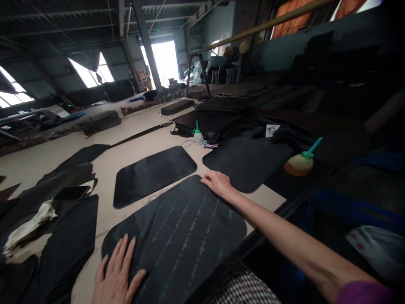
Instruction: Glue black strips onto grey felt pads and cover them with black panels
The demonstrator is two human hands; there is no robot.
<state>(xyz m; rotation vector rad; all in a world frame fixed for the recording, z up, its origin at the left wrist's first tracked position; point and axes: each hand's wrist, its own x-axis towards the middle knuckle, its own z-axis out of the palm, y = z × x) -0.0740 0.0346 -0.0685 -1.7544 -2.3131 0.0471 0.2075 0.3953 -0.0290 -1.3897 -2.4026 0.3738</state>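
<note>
A black rounded panel [180, 236] with rows of small pale lettering lies on the worktable in front of me. My left hand [117, 274] rests flat on its near left corner, fingers spread. My right hand [217, 183] reaches out to its far right corner and presses down there, fingers fairly flat and holding nothing. Two more black rounded panels, one [153, 173] and another [247, 162], lie just beyond it.
A small white bottle with a green spout [198, 136] stands at mid-table. An orange one [300, 162] lies at the right. A dark phone [70, 193] and a crumpled pale cloth [30, 226] sit at the left among black offcuts. Stacks of black material [218, 105] lie farther back.
</note>
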